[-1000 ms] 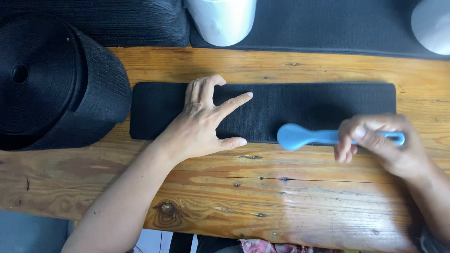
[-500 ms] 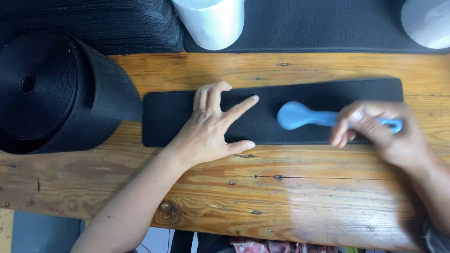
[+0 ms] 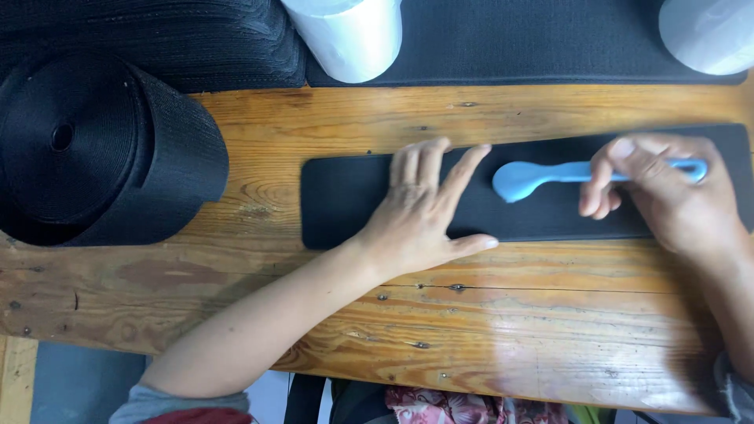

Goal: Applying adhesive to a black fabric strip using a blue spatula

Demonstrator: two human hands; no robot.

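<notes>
Black strip (image 3: 353, 196) lies flat under spread left hand (image 3: 424, 212); right hand (image 3: 667, 196) grips blue tool (image 3: 534, 177).

Knotty varnished wooden table (image 3: 503, 345), softly glossy.

The knotty, varnished wooden bench (image 3: 330, 126) shines glossy where light strikes it — grain, cracks and nail heads show through the finish. The flat black strip of matt woven cloth (image 3: 345, 204) looks finely textured. The light-blue plastic tool (image 3: 522, 179) is smooth with a soft sheen. The big black roll of ribbed webbing (image 3: 102, 149) is dull — the white rolls (image 3: 349, 35) look smooth and faintly glossy.
</notes>
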